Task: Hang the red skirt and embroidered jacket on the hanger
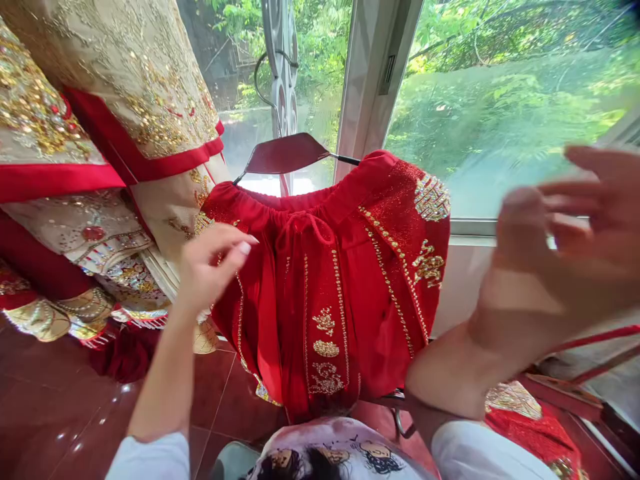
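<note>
A red skirt [320,313] with a gathered waistband, a tied bow and gold beaded motifs hangs in front of me from a hanger [287,153] with a maroon top piece. Over the skirt's left side is my left hand [213,263], thumb and forefinger pinched together near the waistband; whatever is between them cannot be made out. Raised at the right, close to the camera and apart from the skirt, my right hand [555,247] has its fingers curled in. It is slightly blurred, and anything it holds is too small or hidden to name.
The hanger's hook catches a metal scroll grille [285,87] by the windows [500,120]. Cream and red beaded garments [150,80] hang close on the left. Red beaded cloth [535,433] lies low at the right. Dark red tiles [215,393] cover the floor.
</note>
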A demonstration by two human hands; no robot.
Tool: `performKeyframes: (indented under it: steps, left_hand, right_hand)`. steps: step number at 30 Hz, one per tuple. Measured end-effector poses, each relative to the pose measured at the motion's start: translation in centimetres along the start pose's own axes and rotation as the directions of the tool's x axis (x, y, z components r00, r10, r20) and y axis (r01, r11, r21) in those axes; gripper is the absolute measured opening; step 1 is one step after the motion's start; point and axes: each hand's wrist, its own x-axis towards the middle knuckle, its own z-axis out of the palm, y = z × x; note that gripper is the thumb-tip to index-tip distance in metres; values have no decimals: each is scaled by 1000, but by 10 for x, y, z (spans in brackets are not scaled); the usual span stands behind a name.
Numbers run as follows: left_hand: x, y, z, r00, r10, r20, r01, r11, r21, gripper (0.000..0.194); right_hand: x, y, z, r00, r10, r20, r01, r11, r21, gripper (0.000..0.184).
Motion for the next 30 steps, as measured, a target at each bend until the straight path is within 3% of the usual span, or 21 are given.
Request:
performKeyframes:
  steps: [1, 3, 5, 7, 11, 15, 18, 21, 23, 25, 28, 30]
  left_hand:
    - [15, -18, -17, 995, 77, -68, -68, 990, 126, 18]
    - [44, -56, -36, 992, 127, -20, -118, 959, 257, 52]
    - [61, -85, -40, 988, 87, 127, -111, 976, 189, 71]
    - [65, -97, -36, 983, 37, 180, -64, 987, 147, 73]
    - [51, -79, -36, 996, -1, 86, -13, 986, 166, 59]
    - [45, -65, -41, 992, -100, 72, 107, 989, -98, 61]
    - [42, -66, -39, 965, -244, 95, 261, 891, -370, 71]
    - [35, -63, -41, 952, -291, 96, 303, 841, -448, 68]
    - [31, -56, -47, 955, -280, 101, 297, 900, -318, 62]
    - [27, -48, -53, 960, -264, 97, 270, 961, -54, 59]
    - [26, -40, -54, 972, -236, 9, 226, 941, 250, 54]
    - [29, -37, -49, 978, -203, -48, 209, 935, 285, 50]
  right_hand:
    - [15, 12, 2, 997, -76, -4, 75, 993, -90, 50]
    - [38, 41, 17, 975, -46, 217, 64, 995, -78, 62]
    - [48, 70, 40, 923, -11, 385, 3, 1000, 20, 52]
    - [47, 96, 62, 941, -26, 337, 6, 998, 63, 40]
    - [36, 119, 88, 984, -105, 147, 107, 994, -4, 34]
    - [27, 117, 103, 980, -185, 74, 194, 970, -145, 41]
    - [24, 121, 115, 974, -212, 85, 225, 951, -210, 45]
    - [35, 133, 118, 959, -216, 184, 239, 964, -116, 44]
    - [51, 139, 111, 948, -171, 270, 174, 985, 11, 45]
    - [69, 137, 101, 912, -116, 394, 75, 990, 117, 48]
    - [85, 122, 90, 790, -102, 604, 14, 989, 149, 42]
    - [86, 112, 87, 771, -106, 628, 19, 989, 144, 41]
